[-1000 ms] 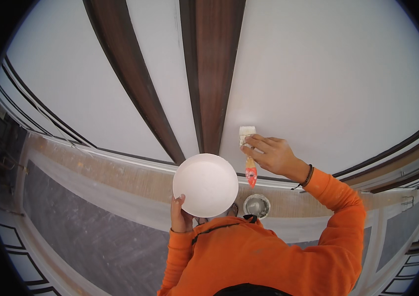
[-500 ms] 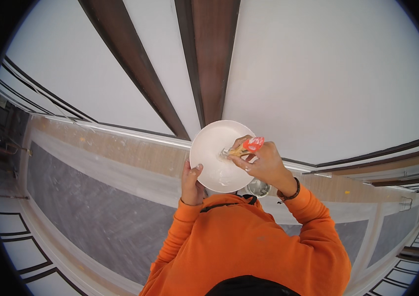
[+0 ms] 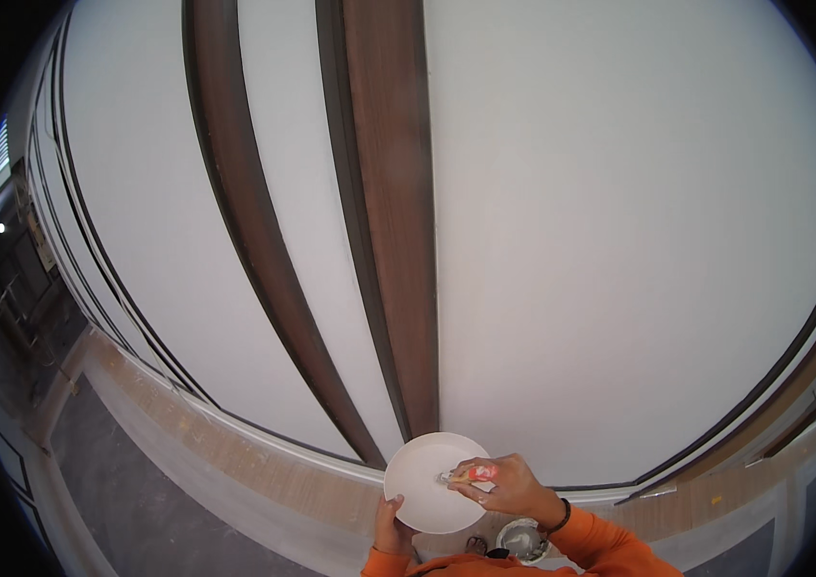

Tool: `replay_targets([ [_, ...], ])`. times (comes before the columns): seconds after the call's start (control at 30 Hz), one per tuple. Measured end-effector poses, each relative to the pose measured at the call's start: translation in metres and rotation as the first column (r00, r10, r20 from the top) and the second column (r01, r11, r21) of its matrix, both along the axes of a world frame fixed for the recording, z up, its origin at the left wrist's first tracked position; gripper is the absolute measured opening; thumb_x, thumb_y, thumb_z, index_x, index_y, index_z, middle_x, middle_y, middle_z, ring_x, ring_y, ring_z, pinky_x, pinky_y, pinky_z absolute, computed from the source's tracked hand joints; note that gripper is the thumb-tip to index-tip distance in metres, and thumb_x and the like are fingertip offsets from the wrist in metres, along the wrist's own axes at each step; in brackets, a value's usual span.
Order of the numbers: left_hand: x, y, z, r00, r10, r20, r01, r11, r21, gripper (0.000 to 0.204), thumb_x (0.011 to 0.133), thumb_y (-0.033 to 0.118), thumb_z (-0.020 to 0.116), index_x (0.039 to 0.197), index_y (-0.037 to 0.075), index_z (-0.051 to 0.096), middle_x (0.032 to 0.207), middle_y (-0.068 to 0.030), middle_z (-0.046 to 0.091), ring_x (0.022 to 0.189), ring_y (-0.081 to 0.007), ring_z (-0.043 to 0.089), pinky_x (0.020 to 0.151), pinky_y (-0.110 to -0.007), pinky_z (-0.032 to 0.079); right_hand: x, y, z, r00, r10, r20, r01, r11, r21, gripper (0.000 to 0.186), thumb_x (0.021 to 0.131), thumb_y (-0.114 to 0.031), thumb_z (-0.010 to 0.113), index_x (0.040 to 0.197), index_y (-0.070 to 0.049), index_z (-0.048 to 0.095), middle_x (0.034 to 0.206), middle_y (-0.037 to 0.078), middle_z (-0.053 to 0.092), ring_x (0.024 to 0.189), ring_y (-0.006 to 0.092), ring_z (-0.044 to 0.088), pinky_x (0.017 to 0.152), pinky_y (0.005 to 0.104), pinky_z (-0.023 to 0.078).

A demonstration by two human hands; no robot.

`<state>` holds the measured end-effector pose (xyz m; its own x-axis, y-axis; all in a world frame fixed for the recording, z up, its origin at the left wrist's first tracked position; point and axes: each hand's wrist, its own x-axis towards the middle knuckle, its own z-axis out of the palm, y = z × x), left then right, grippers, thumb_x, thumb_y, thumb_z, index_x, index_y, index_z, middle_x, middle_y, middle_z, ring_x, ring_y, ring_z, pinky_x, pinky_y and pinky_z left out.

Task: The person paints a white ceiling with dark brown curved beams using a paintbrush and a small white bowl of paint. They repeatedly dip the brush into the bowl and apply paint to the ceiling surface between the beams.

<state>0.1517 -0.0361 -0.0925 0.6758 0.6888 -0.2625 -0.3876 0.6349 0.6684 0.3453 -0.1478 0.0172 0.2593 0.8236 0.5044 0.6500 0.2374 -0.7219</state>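
Note:
A white round bowl (image 3: pixel 420 505) is in front of me, low in the picture. My left hand (image 3: pixel 389 525) grips its left rim, with the thumb over the edge. Over the bowl, my right hand (image 3: pixel 516 489) is closed round a small paintbrush (image 3: pixel 482 472) with a wooden handle and a red end. The brush's pale, paint-smeared head points left, into the bowl. Whether its tip touches the bottom I cannot tell. White smears show on the brush handle.
A white wall (image 3: pixel 639 240) rises ahead, divided by dark brown wooden strips (image 3: pixel 391 192). A bucket with whitish residue (image 3: pixel 523 540) stands on the floor below my right arm. Pale covering and grey flooring (image 3: pixel 139 471) run along the wall's foot.
The view has tilted up, so more wall shows and the bowl and both hands sit lower in the picture. Both hands keep their holds on the bowl and the paintbrush.

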Motion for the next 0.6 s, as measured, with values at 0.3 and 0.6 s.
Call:
replay_targets([
  [0.3,0.021,-0.021,-0.010,0.999,0.044,0.026,-0.045,0.997,0.057,0.067,0.088,0.027,0.061,0.147,-0.001,0.043,0.129,-0.0181,0.062,0.116,-0.0312,0.066,0.086,-0.045,0.061,0.026,-0.022,0.002,0.997,-0.008,-0.076,0.003,0.997,-0.071,0.020,0.089,-0.019,0.081,0.101,-0.005,0.075,0.091,0.008,0.077,0.075,0.0189,0.075,0.068,0.0291,0.059],
  [0.6,0.029,-0.047,0.007,0.995,0.099,-0.026,-0.100,0.994,-0.035,0.065,0.091,0.032,0.059,0.146,0.001,0.045,0.132,-0.0164,0.061,0.119,-0.0321,0.064,0.092,-0.047,0.057,0.049,-0.033,-0.005,0.530,0.101,-0.842,0.003,0.993,0.121,0.030,0.091,0.001,0.074,0.114,0.006,0.056,0.103,0.014,0.070,0.094,0.0218,0.073,0.081,0.0340,0.066],
])
